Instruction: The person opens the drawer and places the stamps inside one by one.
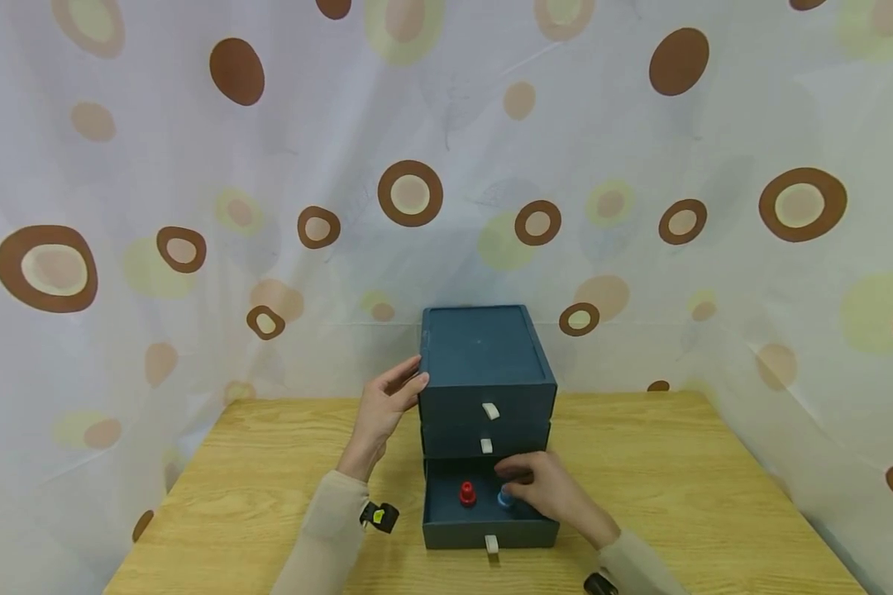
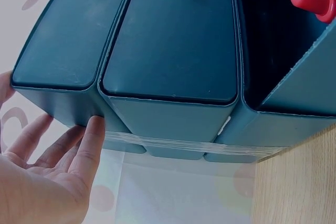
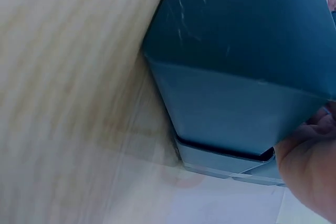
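Note:
A dark blue three-drawer cabinet (image 1: pixel 484 351) stands on the table, its bottom drawer (image 1: pixel 446 535) pulled out. Inside that drawer, a red stepped plastic peg (image 1: pixel 467 495) with a hollow tip stands upright; it also shows in the left wrist view as a red peg (image 2: pixel 315 1). To its right is a small blue peg (image 1: pixel 505 500), its upper part covered by fingers. My right hand (image 1: pixel 546 489) reaches over the drawer's right side and pinches the blue peg at its top. My left hand (image 1: pixel 382 411) rests spread fingertips against the cabinet's upper left side.
White tab handles (image 1: pixel 490 411) stick out from the drawer fronts. Clear tape (image 2: pixel 173 144) runs around the stacked units. Wooden tabletop (image 1: pixel 290 463) extends on both sides, and a patterned curtain (image 1: pixel 446 124) hangs close behind the cabinet.

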`<move>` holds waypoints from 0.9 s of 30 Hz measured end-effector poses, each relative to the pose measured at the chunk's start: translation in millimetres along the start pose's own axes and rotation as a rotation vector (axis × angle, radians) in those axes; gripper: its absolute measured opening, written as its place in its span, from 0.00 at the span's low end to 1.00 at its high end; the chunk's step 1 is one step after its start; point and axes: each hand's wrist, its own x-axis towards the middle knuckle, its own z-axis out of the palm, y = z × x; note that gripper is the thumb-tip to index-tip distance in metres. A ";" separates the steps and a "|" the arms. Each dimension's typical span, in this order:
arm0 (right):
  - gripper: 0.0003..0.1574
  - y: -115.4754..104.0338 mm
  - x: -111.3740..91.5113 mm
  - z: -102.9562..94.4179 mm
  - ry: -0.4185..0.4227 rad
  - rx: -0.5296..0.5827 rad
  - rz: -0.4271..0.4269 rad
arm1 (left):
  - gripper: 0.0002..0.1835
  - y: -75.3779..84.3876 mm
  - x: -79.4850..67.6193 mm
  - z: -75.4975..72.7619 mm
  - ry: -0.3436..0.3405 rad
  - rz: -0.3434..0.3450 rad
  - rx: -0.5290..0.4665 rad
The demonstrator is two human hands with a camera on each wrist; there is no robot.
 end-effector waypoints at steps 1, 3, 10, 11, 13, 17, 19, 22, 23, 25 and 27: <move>0.16 0.0 -1.1 0.1 0.016 -0.005 -0.012 | 0.28 0.3 0.2 0.3 -0.001 -0.002 -0.001; 0.14 -0.8 -3.3 0.4 0.051 -0.013 -0.038 | 0.28 0.3 1.1 0.8 -0.001 0.000 0.001; 0.13 -9.1 -13.4 -0.3 0.101 0.052 -0.072 | 0.28 -0.2 2.1 0.7 0.006 0.002 0.014; 0.13 -10.6 -14.8 -0.5 0.098 0.067 -0.069 | 0.28 -0.2 2.2 0.7 0.007 -0.002 0.012; 0.13 -13.8 -16.9 -1.3 0.094 0.081 -0.058 | 0.28 -0.1 2.2 1.0 0.007 -0.002 0.014; 0.15 -18.4 -20.1 -2.4 0.073 0.113 -0.054 | 0.28 1.0 1.9 2.0 0.007 -0.002 0.008; 0.16 -19.8 -21.9 -2.2 0.053 0.122 -0.055 | 0.28 0.8 1.8 2.0 0.005 0.006 0.011; 0.16 -21.9 -24.2 -1.8 0.019 0.131 -0.056 | 0.28 0.5 1.6 1.5 0.002 0.005 0.011; 0.17 -22.6 -24.8 -1.9 0.009 0.127 -0.057 | 0.28 0.2 1.7 1.2 0.001 0.007 0.012; 0.17 -23.5 -25.8 -2.2 -0.012 0.123 -0.052 | 0.28 -0.1 2.0 0.8 -0.001 0.005 0.011; 0.18 -24.4 -26.5 -3.0 -0.030 0.125 -0.047 | 0.28 0.2 2.1 0.4 -0.002 0.002 0.008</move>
